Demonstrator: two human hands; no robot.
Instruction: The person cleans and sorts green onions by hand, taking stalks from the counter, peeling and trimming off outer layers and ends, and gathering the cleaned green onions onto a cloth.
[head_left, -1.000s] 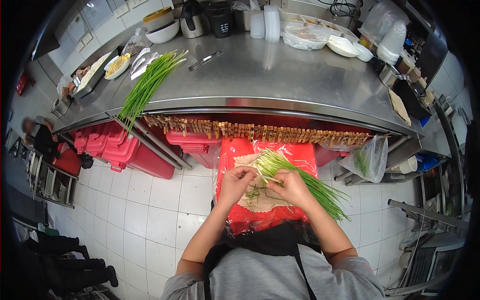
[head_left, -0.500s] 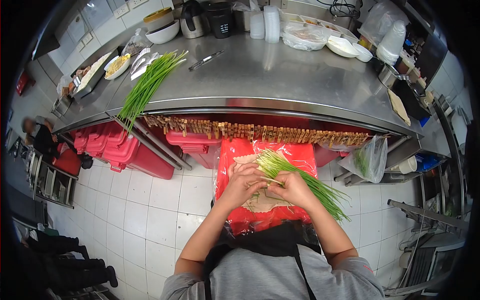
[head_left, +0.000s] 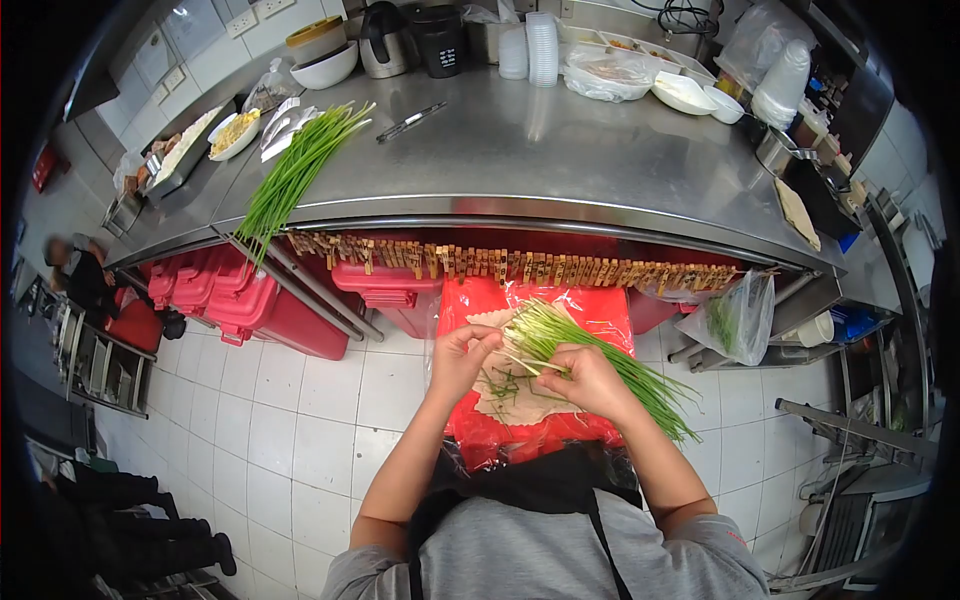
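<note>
My right hand [head_left: 585, 380] pinches the pale end of a thin green stalk [head_left: 528, 362]. Left of it, my left hand [head_left: 465, 360] is closed with thumb and fingertips together; what they hold, if anything, is too small to name. A large bunch of long green stalks [head_left: 625, 375] lies beside my right hand, white ends toward the middle. Beneath are a brown paper sheet [head_left: 535, 405] with green scraps [head_left: 503, 383] and a red plastic-covered surface [head_left: 465, 420].
Ahead is a steel counter [head_left: 520, 150] with another green bunch [head_left: 305, 160], a pen [head_left: 411, 121], bowls and containers. Clothespins [head_left: 520, 265] line its front edge. Pink bins [head_left: 275, 305] stand below. A plastic bag [head_left: 740, 320] hangs at right. A person [head_left: 85, 275] is at far left.
My left hand came in close to my right hand at the stalk, then moved away to the left. My right hand stays nearly in place.
</note>
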